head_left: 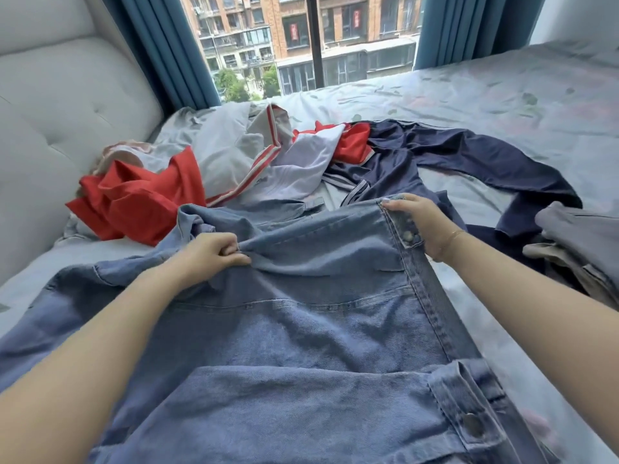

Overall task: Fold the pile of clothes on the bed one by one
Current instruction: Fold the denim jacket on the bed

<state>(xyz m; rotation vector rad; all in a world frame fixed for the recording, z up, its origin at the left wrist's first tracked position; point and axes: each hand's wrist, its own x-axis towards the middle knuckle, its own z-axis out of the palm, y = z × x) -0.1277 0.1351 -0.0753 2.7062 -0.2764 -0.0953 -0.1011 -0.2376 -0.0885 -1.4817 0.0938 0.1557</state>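
Denim jacket (301,329) is spread on bed (502,105), near side. Fabric is pinched by left hand (214,252); button placket is gripped by right hand (418,222). Matl judged heavy, stiff-ish, non-slip; hold at seams/placket is recommended.

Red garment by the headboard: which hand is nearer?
Left. The left hand pinches the denim garment just right of and below the red garment; the right hand holds the denim's far button edge.

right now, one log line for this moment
left hand grips denim jacket | right hand holds its buttoned edge | pile unfolded
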